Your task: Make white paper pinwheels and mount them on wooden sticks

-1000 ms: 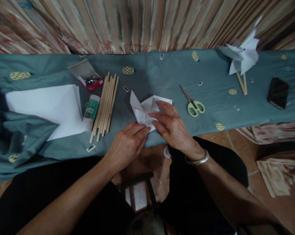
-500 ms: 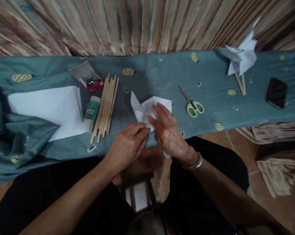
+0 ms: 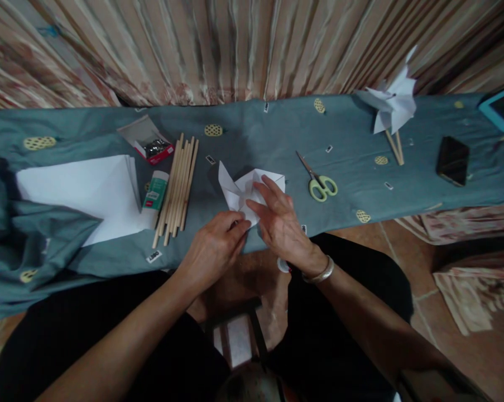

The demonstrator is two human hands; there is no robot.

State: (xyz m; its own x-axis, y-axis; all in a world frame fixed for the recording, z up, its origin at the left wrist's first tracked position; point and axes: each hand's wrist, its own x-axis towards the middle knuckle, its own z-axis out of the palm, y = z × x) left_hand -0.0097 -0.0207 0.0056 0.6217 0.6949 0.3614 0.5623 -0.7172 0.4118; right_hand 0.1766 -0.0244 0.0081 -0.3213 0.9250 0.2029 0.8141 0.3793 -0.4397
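Observation:
A folded sheet of white paper (image 3: 230,187) lies in front of me at the cloth's near edge, one pointed corner standing up at its left. My left hand (image 3: 216,240) pinches the paper's near corner between thumb and fingers. Spread over its right part are the fingers of my right hand (image 3: 279,220), which touch the surface without closing round it; they hide part of the folds. To the right, scissors (image 3: 317,181) with green handles lie partly open. Left of my hands is a bundle of wooden sticks (image 3: 178,190), beside a green and white glue stick (image 3: 154,192).
Behind the glue stick, a small box (image 3: 155,149) of metal pins or clips stands open. A stack of white paper (image 3: 80,195) lies left, partly under bunched cloth. At the right are white paper pinwheels (image 3: 394,103) on sticks, a black phone (image 3: 453,161) and a blue-framed device (image 3: 503,109).
The camera view has shifted slightly, so things on the right appear further left. Both hands keep nearly the same place on the paper.

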